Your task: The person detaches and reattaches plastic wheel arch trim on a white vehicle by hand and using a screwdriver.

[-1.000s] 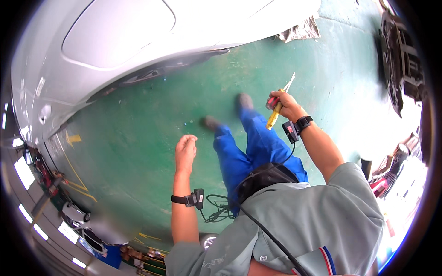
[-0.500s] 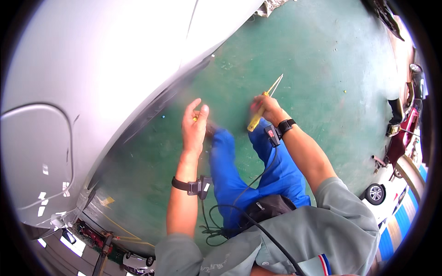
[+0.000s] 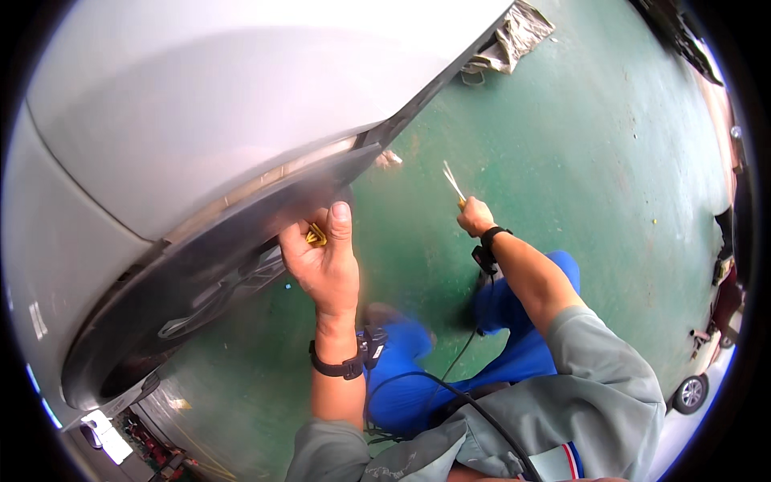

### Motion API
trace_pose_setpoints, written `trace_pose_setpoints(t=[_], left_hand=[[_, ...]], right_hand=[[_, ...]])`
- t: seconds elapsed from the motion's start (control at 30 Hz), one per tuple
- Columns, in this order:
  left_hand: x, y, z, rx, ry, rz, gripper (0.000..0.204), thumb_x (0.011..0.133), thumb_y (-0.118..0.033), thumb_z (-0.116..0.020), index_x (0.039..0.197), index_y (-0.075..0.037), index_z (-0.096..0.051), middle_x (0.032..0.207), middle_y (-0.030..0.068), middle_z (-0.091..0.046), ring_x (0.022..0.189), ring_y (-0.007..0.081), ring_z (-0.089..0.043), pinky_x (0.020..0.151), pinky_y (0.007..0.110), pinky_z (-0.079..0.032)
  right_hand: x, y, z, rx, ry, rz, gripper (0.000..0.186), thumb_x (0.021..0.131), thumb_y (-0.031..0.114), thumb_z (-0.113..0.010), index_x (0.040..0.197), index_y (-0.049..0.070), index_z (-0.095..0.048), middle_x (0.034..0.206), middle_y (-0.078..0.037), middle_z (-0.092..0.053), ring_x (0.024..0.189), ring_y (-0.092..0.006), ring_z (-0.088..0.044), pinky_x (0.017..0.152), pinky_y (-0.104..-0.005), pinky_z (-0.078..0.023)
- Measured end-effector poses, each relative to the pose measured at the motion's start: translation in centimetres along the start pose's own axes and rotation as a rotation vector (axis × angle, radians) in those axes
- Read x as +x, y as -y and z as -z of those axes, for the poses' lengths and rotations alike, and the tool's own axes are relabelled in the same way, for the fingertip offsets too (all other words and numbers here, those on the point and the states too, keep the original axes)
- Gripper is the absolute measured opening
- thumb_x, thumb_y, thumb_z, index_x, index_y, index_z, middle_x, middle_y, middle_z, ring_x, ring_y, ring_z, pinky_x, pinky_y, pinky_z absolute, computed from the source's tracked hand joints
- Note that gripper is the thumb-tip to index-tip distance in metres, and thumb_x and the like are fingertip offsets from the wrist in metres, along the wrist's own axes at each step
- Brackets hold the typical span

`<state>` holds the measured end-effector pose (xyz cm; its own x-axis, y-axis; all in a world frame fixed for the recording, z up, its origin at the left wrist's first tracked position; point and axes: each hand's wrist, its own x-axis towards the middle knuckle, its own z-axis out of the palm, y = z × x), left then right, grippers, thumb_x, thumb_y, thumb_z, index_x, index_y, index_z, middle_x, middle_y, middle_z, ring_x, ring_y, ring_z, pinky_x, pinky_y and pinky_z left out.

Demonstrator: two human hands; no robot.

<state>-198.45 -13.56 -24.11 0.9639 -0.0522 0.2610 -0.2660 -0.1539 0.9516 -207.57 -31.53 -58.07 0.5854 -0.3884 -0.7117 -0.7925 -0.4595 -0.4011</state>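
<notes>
Right hand (image 3: 477,215) grips what look like screwdrivers (image 3: 458,190), pointing lengthwise forward-left; left hand (image 3: 325,261) holds yellow pieces (image 3: 316,235).

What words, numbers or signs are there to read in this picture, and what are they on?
None can be read.
White marks on the grey shirt: too blurred.
Pale label on the left wrist's black box: too small.
Yellow item in the left hand: no readable writing.

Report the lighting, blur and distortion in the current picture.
In the head view, fisheye distortion curves the scene inside dark corners; there too, the pale car panel looks washed out along the top, the tyre dark, the left shoe smeared, the left hand crisper.
</notes>
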Motion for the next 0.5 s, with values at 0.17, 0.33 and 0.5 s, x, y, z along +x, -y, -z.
trace_pose_setpoints(t=[0.17, 0.33, 0.5], left_hand=[[1.1, 16.3, -1.9, -0.061, -0.127, -0.133, 0.033, 0.089, -0.008, -0.072, 0.117, -0.002, -0.056, 0.081, -0.0037, -0.053, 0.063, 0.0038, -0.038, 0.061, 0.019, -0.034], [8.7, 41.4, -15.1, -0.449, -0.092, -0.277, 0.04, 0.086, -0.008, -0.074, 0.121, 0.0, -0.057, 0.099, 0.0006, -0.061, 0.084, 0.0086, -0.053, 0.081, 0.023, -0.042], [7.8, 44.3, -14.6, -0.364, -0.177, -0.259, 0.026, 0.085, -0.016, -0.077, 0.098, -0.003, -0.059, 0.087, -0.0008, -0.059, 0.074, 0.0085, -0.048, 0.07, 0.024, -0.037]], right_hand=[[15.5, -2.9, -10.0, -0.627, 0.257, 0.249, 0.024, 0.088, 0.023, -0.06, 0.104, 0.008, -0.071, 0.107, -0.015, -0.071, 0.103, -0.0308, -0.069, 0.083, -0.041, -0.056], [47.5, -3.0, -9.6, -0.94, 0.119, 0.345, 0.022, 0.086, 0.024, -0.062, 0.1, 0.01, -0.073, 0.105, -0.012, -0.072, 0.101, -0.029, -0.07, 0.081, -0.0398, -0.056], [42.9, -1.1, -11.3, -0.83, 0.278, 0.418, 0.027, 0.084, 0.027, -0.064, 0.099, 0.006, -0.073, 0.103, -0.016, -0.072, 0.102, -0.0299, -0.069, 0.085, -0.0412, -0.055]])
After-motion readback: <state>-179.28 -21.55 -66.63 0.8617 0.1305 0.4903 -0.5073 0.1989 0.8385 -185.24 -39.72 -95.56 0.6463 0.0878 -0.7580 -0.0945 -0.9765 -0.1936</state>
